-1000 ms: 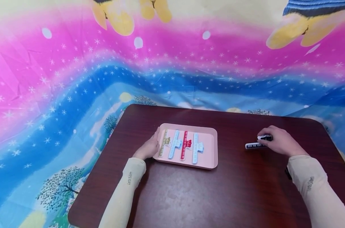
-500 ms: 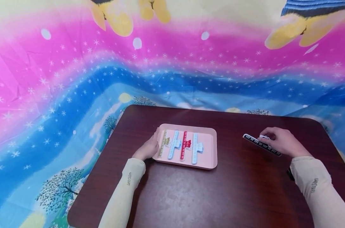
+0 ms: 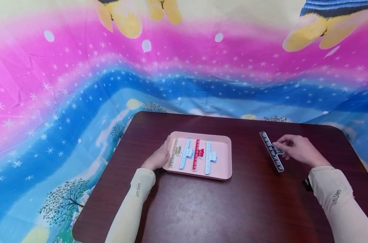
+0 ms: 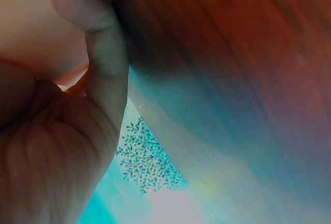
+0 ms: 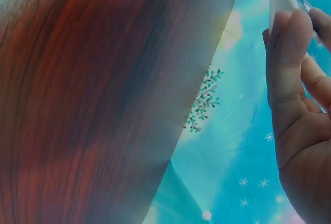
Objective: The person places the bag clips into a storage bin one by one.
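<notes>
A pink tray (image 3: 221, 159) sits mid-table and holds a gold clip (image 3: 173, 157), a light blue clip (image 3: 185, 154), a red clip (image 3: 196, 155) and another light blue clip (image 3: 208, 157), laid side by side. My left hand (image 3: 159, 157) rests against the tray's left wall with its fingers fairly straight. To the right, my right hand (image 3: 278, 148) pinches the handle of a long black clip with white piano keys (image 3: 268, 145), which points away from me at a slant. In the right wrist view only the fingers (image 5: 289, 79) show; the clip is out of frame.
The dark red-brown table (image 3: 202, 209) lies on a bright pink and blue cloth (image 3: 50, 101) that surrounds it on all sides. The table's left edge (image 4: 155, 131) is close to my left hand.
My right hand has turned the black clip from lying nearly crosswise to pointing away from me and shifted it slightly left. The left hand and tray have stayed put.
</notes>
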Available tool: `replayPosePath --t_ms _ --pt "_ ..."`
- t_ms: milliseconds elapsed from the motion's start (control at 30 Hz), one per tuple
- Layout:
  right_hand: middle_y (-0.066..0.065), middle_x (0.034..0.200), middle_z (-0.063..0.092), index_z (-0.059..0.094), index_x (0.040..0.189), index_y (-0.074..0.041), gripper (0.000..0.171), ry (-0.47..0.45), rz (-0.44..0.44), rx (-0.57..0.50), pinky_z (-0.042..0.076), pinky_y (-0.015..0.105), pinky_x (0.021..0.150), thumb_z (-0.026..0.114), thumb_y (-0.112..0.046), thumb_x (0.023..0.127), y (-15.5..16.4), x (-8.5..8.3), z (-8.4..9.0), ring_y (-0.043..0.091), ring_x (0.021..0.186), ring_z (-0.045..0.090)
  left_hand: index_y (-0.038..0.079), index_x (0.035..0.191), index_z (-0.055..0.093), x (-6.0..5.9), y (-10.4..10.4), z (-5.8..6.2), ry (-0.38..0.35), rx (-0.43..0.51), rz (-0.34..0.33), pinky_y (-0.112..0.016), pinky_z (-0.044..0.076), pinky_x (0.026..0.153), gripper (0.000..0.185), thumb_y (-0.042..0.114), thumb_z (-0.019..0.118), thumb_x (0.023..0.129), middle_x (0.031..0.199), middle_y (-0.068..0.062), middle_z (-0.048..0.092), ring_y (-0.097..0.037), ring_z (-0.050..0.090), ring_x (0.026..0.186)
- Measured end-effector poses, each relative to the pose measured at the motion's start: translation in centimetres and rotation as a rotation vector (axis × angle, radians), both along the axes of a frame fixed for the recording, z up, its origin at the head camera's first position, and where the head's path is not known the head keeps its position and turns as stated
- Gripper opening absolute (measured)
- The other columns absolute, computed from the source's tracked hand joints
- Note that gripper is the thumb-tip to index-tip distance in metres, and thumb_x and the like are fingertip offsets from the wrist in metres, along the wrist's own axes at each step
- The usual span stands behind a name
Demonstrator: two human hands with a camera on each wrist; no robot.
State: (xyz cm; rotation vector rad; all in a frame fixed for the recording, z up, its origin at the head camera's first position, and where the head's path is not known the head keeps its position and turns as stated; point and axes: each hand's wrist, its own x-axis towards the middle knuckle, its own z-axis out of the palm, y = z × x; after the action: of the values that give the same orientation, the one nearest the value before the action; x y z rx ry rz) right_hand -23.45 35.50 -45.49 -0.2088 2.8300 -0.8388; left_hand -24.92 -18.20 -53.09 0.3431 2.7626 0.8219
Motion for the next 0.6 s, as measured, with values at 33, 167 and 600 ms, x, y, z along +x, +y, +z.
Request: replayPosePath --t_ms 33,167,600 --pt "0.007 0.084 0.072 0.07 0.117 -0.002 0.044 -0.01 -0.001 -0.007 0.054 0.03 0.065 0.06 -0.043 0.105 -0.08 0.03 0.02 0.02 0.067 0.069 0.003 0.166 -0.001 0.0 -0.01 0.02 -0.004 -0.006 0.002 -0.044 0.021 0.13 0.068 0.011 0.032 0.108 0.173 -0.02 0.013 -0.03 0.021 0.158" --pt "0.004 0.08 0.071 0.07 0.119 -0.002 0.048 -0.038 0.002 -0.021 0.054 0.031 0.066 0.057 -0.046 0.105 -0.39 0.16 0.08 0.023 0.07 0.07 0.006 0.167 -0.003 0.03 -0.04 0.12 -0.023 -0.012 0.012 -0.044 0.021 0.13 0.069 0.013 0.034 0.109 0.172 -0.021 0.015 -0.031 0.021 0.158" --pt "0.008 0.091 0.075 0.066 0.128 0.005 0.053 -0.089 -0.015 -0.152 0.055 0.021 0.073 0.059 -0.043 0.105 -0.97 0.43 0.09 0.021 0.076 0.075 0.005 0.167 -0.002 -0.03 0.07 0.19 -0.014 -0.015 0.009 -0.05 0.024 0.128 0.069 0.013 0.033 0.108 0.172 -0.022 0.016 -0.033 0.023 0.158"
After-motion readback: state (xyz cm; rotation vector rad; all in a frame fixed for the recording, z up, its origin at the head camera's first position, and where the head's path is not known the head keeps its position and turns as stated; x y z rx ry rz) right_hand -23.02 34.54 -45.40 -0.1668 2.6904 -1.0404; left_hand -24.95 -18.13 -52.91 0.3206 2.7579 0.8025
